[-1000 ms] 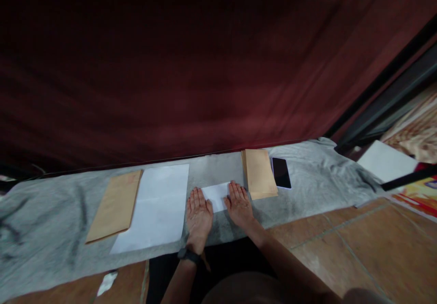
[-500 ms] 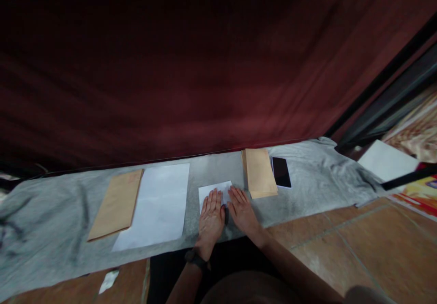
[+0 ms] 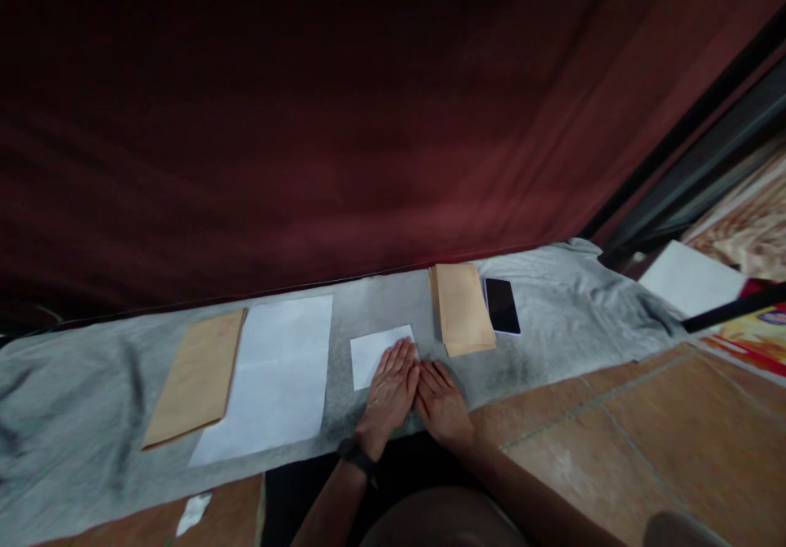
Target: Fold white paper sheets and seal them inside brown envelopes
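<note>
A small folded white sheet of paper (image 3: pixel 369 354) lies on the grey cloth in front of me. My left hand (image 3: pixel 393 385), with a dark band on its wrist, lies flat across the paper's right part, fingers stretched out. Close beside it, my right hand (image 3: pixel 440 404) rests flat at the paper's lower right corner, its fingers extended. Both hands cover that corner, so its edge is hidden. Just right of them is a stack of brown envelopes (image 3: pixel 465 305). Larger white sheets (image 3: pixel 282 375) lie to the left, partly under a brown envelope stack (image 3: pixel 197 375).
A phone (image 3: pixel 502 305) with a dark screen lies right of the envelopes. The grey cloth (image 3: pixel 553 309) runs along a dark red upright surface (image 3: pixel 368 162). Tiled floor (image 3: pixel 589 440) shows at the near side, with a white scrap (image 3: pixel 193 513) on it.
My left hand has slid right across the paper, uncovering its left part. My right hand has drawn back toward me, to the lower right corner. The view has shifted slightly.
</note>
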{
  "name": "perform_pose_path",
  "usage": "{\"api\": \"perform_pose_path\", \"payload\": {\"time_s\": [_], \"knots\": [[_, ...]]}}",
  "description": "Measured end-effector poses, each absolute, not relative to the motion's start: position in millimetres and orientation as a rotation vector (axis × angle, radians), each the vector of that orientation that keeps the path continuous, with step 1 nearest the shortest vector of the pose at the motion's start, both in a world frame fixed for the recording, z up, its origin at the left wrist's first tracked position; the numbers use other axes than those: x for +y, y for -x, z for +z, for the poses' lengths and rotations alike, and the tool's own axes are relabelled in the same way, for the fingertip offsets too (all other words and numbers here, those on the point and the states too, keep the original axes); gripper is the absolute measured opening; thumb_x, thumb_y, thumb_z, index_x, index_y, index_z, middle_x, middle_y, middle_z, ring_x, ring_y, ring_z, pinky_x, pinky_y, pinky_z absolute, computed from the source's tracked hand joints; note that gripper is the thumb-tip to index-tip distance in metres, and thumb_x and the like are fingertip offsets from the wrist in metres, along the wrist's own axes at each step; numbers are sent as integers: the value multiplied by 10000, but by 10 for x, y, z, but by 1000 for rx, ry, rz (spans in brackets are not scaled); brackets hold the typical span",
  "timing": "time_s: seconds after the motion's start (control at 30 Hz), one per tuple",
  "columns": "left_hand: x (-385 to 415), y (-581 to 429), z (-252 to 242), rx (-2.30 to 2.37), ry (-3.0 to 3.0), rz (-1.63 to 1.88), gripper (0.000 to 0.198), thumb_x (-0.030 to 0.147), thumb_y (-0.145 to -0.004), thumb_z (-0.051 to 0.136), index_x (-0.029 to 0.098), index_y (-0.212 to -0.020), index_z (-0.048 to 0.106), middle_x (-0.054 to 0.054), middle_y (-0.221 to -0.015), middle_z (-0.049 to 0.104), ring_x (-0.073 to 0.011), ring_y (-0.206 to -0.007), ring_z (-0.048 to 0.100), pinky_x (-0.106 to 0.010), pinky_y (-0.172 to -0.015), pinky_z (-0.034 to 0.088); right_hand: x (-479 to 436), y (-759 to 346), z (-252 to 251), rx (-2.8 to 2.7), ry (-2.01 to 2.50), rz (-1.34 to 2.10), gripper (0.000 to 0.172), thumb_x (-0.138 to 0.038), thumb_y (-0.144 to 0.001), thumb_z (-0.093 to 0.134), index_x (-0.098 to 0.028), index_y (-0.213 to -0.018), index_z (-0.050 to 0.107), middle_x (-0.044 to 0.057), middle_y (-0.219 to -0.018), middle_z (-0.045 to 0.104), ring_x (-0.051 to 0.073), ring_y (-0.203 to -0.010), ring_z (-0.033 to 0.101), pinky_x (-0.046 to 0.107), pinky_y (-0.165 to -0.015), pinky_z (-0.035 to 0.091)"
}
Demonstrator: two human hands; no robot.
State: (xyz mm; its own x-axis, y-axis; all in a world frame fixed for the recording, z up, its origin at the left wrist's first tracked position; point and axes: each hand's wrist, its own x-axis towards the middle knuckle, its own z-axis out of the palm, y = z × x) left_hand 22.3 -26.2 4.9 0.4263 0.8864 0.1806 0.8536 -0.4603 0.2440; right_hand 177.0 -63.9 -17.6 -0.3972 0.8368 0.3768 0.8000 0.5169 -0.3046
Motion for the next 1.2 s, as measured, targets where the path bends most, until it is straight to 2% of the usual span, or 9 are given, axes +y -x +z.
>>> {"api": "perform_pose_path", "payload": {"time_s": [0.2, 0.47, 0.7, 1.0, 1.2], "knots": [[-28, -251, 6, 1630, -2558, 399, 545, 315, -1042, 265, 109, -1541, 342, -117, -1606, 355, -205, -1511, 280, -457, -1230, 294, -635, -1764, -152, -2242, 1323, 106, 431, -238, -985, 479, -148, -1391, 590, 111, -1362, 646, 241, -1307, 554, 457, -1201, 344], [120, -320, -50, 1733, -2545, 381, 555, 326, -1029, 282, 116, -1539, 344, -120, -1595, 383, -217, -1511, 278, -473, -1237, 271, -628, -1750, -143, -2244, 1350, 99, 373, -233, -964, 522, -150, -1301, 657, 106, -1333, 667, 235, -1289, 570, 444, -1207, 337], [181, -330, -5, 1774, -2485, 381, 562, 330, -1029, 286, 111, -1544, 332, -121, -1609, 358, -218, -1520, 255, -458, -1249, 244, -631, -1754, -90, -2234, 1368, 136, 412, -247, -986, 466, -151, -1355, 621, 99, -1392, 626, 229, -1311, 555, 441, -1207, 335], [-297, -146, 180, 1587, -2596, 363, 530, 387, -1052, 296, 171, -1531, 370, -66, -1627, 338, -197, -1528, 232, -443, -1257, 209, -664, -1774, -55, -2304, 1372, 151, 435, -204, -995, 424, -117, -1387, 590, 117, -1409, 609, 250, -1347, 520, 469, -1206, 316], [-540, 3, 219, 1577, -2588, 334, 601, 474, -1045, 315, 128, -1536, 346, -116, -1633, 308, -193, -1531, 219, -415, -1255, 193, -667, -1815, -69, -2328, 1350, 162, 447, -219, -1026, 385, -131, -1435, 542, 116, -1444, 577, 245, -1376, 494, 480, -1208, 302]]}}
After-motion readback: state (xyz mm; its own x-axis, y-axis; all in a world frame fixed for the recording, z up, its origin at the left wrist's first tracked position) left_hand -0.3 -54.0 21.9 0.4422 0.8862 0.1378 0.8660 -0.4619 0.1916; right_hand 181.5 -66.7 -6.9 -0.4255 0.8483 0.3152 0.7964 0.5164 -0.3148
